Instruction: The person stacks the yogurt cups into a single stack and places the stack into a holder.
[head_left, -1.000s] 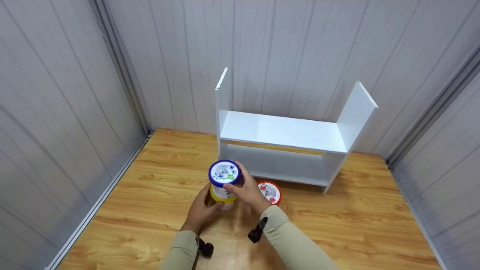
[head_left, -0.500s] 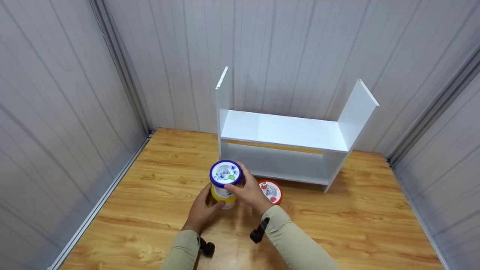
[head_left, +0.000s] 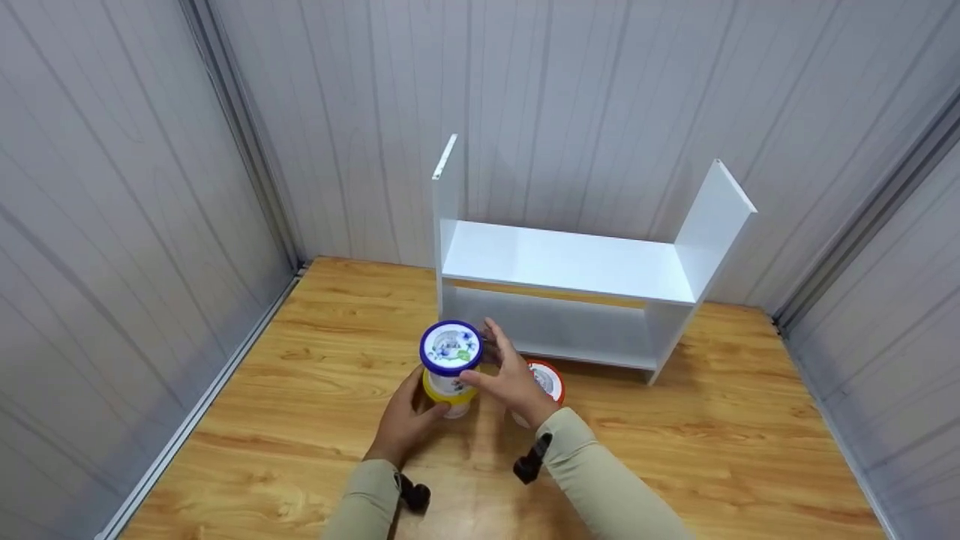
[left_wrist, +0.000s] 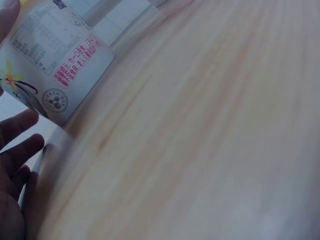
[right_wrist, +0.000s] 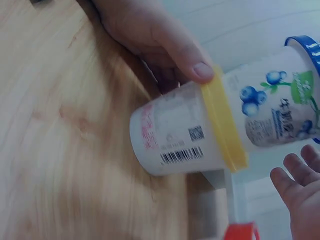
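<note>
A white tub with a blue lid [head_left: 451, 346] and blueberry print stands on top of a white tub with a yellow lid [right_wrist: 220, 125]; the lower one rests on the wood floor. My left hand [head_left: 403, 424] holds the yellow-lidded tub from the left, thumb on the lid's edge. To the right of the stack, my right hand [head_left: 516, 384] has its fingers spread; in the right wrist view the fingers [right_wrist: 287, 182] are apart from the blue-lidded tub. Behind the right hand, partly hidden, is a tub with a red lid [head_left: 553, 381].
A white two-tier shelf unit [head_left: 570, 259] with tall side panels stands behind the tubs, near the back wall [head_left: 570, 97]. Wood-grain floor [head_left: 315, 337] extends on both sides. Grey panel walls [head_left: 112, 225] close in left and right.
My right hand has let go of the blue-lidded tub and drawn away to the right, covering more of the red-lidded tub. The left hand keeps its hold, and the stack stays in place.
</note>
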